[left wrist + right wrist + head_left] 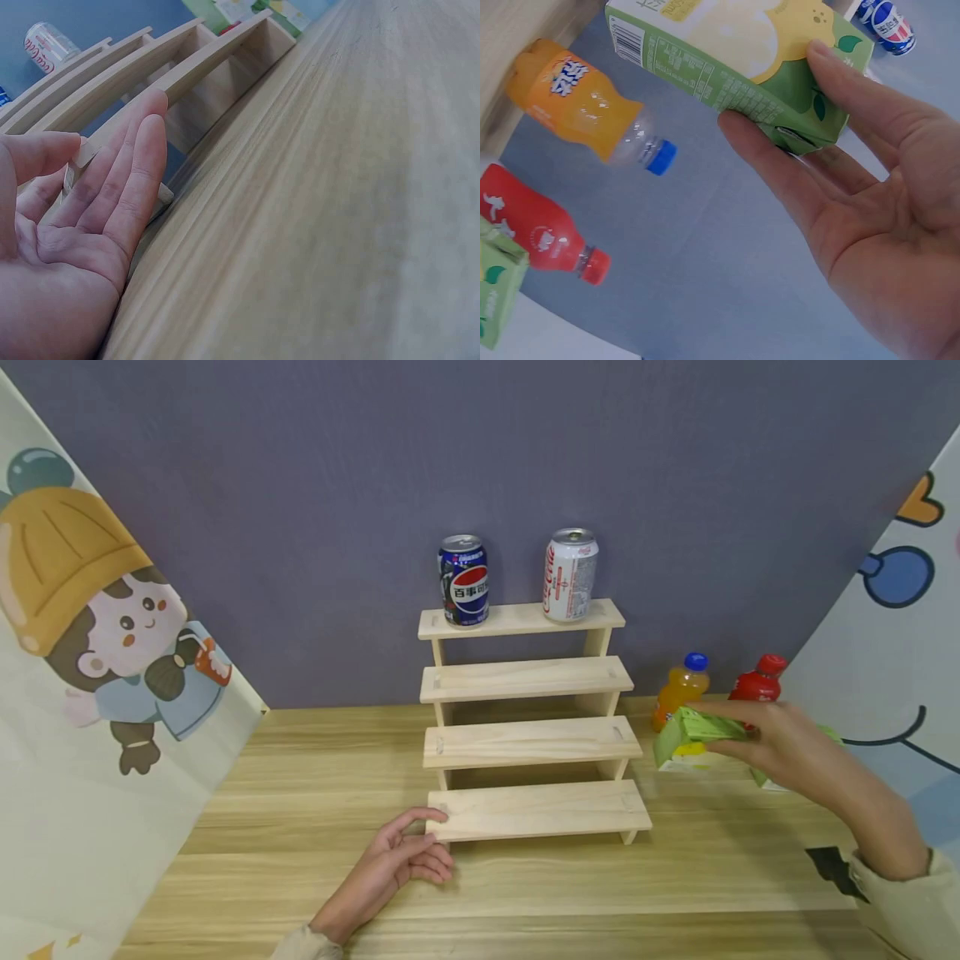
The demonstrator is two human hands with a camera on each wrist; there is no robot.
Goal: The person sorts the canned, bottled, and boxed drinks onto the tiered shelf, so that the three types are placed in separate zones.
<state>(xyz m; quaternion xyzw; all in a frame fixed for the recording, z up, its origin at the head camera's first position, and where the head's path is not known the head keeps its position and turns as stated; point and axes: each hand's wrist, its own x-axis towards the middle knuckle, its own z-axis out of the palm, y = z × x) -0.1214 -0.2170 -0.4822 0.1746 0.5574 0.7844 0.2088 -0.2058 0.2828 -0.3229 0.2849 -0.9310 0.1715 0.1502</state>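
My left hand [401,864] grips the left end of the lowest step of a pale wooden step rack [532,810]. The left wrist view shows the thumb [49,154] at the board's corner, the other fingers stretched alongside. Over at the right, my right hand [787,747] holds a green juice carton [686,743] by its top end, thumb and fingers on opposite sides. Lemon artwork on that carton [735,52] shows in the right wrist view. A blue Pepsi can [465,583] and a white Coca-Cola can [572,577] stand upright on the top step.
Behind the held carton stand an orange soda bottle [678,689] with a blue cap and a red bottle [759,681]. A second green carton [499,285] is beside the red bottle. A dark back wall [345,527] and printed side panels border the wooden table [300,793].
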